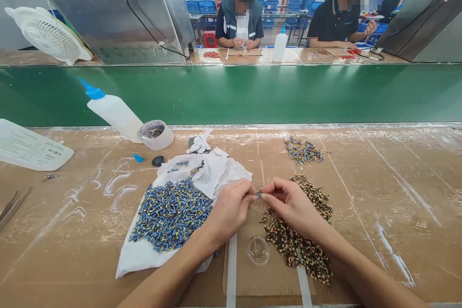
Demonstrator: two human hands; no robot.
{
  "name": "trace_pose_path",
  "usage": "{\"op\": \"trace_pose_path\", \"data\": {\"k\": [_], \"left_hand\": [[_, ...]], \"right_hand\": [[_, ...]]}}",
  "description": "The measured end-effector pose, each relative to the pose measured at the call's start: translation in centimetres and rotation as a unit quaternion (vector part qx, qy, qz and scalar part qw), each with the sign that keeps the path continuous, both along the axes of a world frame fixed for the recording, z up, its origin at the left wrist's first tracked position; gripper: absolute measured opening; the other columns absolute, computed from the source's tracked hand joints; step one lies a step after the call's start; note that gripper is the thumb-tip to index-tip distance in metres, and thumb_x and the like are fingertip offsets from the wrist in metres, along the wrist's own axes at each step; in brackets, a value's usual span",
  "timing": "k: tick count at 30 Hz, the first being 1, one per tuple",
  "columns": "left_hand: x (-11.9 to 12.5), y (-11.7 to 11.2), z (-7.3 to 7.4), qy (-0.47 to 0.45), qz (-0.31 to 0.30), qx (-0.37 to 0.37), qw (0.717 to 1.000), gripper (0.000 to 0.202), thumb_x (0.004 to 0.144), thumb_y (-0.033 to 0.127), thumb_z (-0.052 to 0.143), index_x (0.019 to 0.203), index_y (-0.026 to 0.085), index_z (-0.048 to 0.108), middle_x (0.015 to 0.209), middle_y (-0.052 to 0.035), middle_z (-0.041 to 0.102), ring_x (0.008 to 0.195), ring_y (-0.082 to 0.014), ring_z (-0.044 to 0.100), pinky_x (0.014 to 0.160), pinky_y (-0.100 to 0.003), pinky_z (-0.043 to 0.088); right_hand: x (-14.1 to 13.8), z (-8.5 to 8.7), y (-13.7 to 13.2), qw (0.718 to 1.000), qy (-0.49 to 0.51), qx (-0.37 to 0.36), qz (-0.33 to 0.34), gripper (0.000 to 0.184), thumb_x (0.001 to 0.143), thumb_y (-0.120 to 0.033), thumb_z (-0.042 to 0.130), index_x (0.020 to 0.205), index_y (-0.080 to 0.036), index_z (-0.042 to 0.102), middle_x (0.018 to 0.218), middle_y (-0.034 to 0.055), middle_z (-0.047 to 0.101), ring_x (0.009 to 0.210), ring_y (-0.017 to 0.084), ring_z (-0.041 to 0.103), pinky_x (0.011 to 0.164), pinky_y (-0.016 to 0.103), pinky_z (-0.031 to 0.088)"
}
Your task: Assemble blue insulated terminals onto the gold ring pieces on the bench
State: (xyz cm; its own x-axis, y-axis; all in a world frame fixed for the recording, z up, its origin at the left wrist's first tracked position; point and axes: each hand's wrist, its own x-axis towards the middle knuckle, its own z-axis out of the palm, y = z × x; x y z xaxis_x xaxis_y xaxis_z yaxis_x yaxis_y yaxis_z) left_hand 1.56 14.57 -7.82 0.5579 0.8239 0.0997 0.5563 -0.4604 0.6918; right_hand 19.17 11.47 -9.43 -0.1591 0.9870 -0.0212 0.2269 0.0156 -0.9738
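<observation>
My left hand (234, 207) pinches a tiny blue piece (258, 194) between thumb and fingertips. Right against it, my right hand (287, 202) is closed in a pinch on a small dark piece, mostly hidden by the fingers. Left of my hands, a heap of small blue and yellow pieces (171, 214) lies on a white plastic bag (139, 264). Under and beside my right hand spreads a pile of small black, tan and red pieces (299, 250). Below my hands, a clear round cup (258, 251) with a thin stick in it stands on a cardboard sheet (267, 284).
A smaller pile of blue and yellow pieces (303, 150) lies farther back. At left are a blue-tipped bottle (115, 113), a tape roll (156, 134) and a second bottle (34, 147). A green belt (231, 94) separates me from two people seated opposite.
</observation>
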Motion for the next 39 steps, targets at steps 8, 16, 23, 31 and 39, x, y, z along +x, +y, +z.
{"op": "trace_pose_path", "data": {"k": [8, 16, 23, 31, 39], "left_hand": [[-0.23, 0.87, -0.12, -0.016, -0.029, -0.044, 0.999, 0.011, 0.09, 0.017, 0.049, 0.095, 0.019, 0.058, 0.087, -0.003, 0.065, 0.08, -0.0175, 0.058, 0.072, -0.028, 0.042], [-0.29, 0.92, -0.23, 0.037, -0.073, 0.002, 0.997, 0.019, 0.094, 0.019, 0.041, 0.081, 0.018, 0.055, 0.077, -0.0014, 0.06, 0.074, -0.017, 0.054, 0.066, -0.026, 0.037], [-0.22, 0.87, -0.83, 0.028, -0.066, -0.002, 0.997, 0.027, 0.094, 0.016, 0.038, 0.069, 0.018, 0.046, 0.066, 0.0016, 0.053, 0.065, -0.0144, 0.049, 0.063, -0.024, 0.033], [-0.24, 1.04, -0.74, 0.015, -0.069, 0.005, 0.998, 0.029, 0.095, 0.017, 0.039, 0.068, 0.017, 0.049, 0.064, 0.0022, 0.052, 0.063, -0.0131, 0.046, 0.061, -0.023, 0.032], [-0.37, 1.1, -0.94, 0.026, -0.07, 0.015, 0.997, 0.028, 0.095, 0.017, 0.038, 0.069, 0.017, 0.05, 0.065, 0.0014, 0.053, 0.063, -0.0134, 0.047, 0.06, -0.023, 0.032]], "right_hand": [[0.12, 0.04, 0.48, 0.999, 0.026, -0.015, -0.033, 0.011, 0.084, -0.028, 0.06, 0.082, -0.017, 0.061, 0.077, 0.0029, 0.067, 0.072, 0.015, 0.063, 0.065, 0.027, 0.049], [0.03, 0.11, 0.4, 0.999, 0.016, 0.01, -0.043, 0.011, 0.084, -0.029, 0.059, 0.082, -0.018, 0.061, 0.078, 0.0025, 0.068, 0.073, 0.016, 0.065, 0.067, 0.028, 0.052], [0.07, 0.03, 0.59, 0.995, 0.094, -0.025, -0.01, 0.014, 0.085, -0.03, 0.06, 0.094, -0.019, 0.06, 0.088, 0.0045, 0.07, 0.084, 0.016, 0.066, 0.074, 0.03, 0.052], [0.32, -0.21, 1.01, 0.995, 0.097, -0.033, 0.023, 0.015, 0.085, -0.032, 0.06, 0.082, -0.018, 0.063, 0.076, 0.0008, 0.066, 0.068, 0.012, 0.059, 0.063, 0.025, 0.046], [0.53, -0.8, 1.13, 0.993, 0.101, -0.064, 0.013, 0.018, 0.085, -0.034, 0.06, 0.085, -0.016, 0.063, 0.078, 0.0034, 0.068, 0.069, 0.014, 0.06, 0.064, 0.026, 0.046]]}}
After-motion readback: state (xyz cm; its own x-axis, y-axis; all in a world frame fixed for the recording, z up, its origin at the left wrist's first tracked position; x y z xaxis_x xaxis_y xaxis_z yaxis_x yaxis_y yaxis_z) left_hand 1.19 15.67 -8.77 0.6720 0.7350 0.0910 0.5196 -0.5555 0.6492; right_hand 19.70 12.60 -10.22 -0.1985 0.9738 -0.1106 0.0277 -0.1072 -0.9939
